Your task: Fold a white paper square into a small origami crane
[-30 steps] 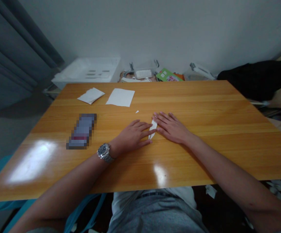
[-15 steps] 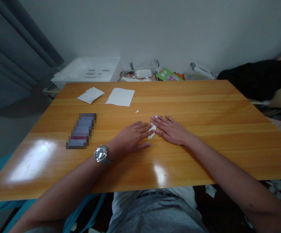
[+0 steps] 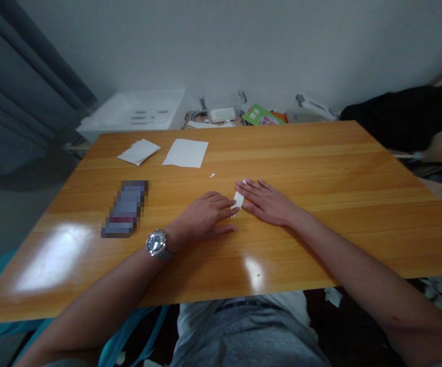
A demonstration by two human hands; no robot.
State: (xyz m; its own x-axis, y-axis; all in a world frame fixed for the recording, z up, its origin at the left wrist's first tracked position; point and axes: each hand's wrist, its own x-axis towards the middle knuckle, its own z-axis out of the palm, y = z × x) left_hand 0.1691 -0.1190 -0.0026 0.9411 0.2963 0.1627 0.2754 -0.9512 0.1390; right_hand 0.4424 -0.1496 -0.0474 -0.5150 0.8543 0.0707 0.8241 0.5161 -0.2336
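Observation:
A small, narrow piece of white paper (image 3: 238, 199) lies on the wooden table (image 3: 305, 168) between my hands. My left hand (image 3: 209, 214) rests on the paper's near-left end, fingers stretched out and thumb apart. On the far end, the fingertips of my right hand (image 3: 266, 202) press flat, with the fingers extended. Parts of the paper are hidden under my fingers, so its full shape does not show. Just beyond my left hand lies a tiny white paper scrap (image 3: 212, 175).
A square white sheet (image 3: 186, 153) and a stack of folded paper (image 3: 139, 152) lie at the far left. A blurred-out phone (image 3: 126, 209) sits left of my hands. Behind the table are a white tray (image 3: 129, 112), a green booklet (image 3: 259, 114) and black cloth (image 3: 400, 117).
My left hand's fingers have drawn back slightly to the left, curling a little and uncovering more of the paper's middle. My right hand stays in place. The whole view has shifted slightly.

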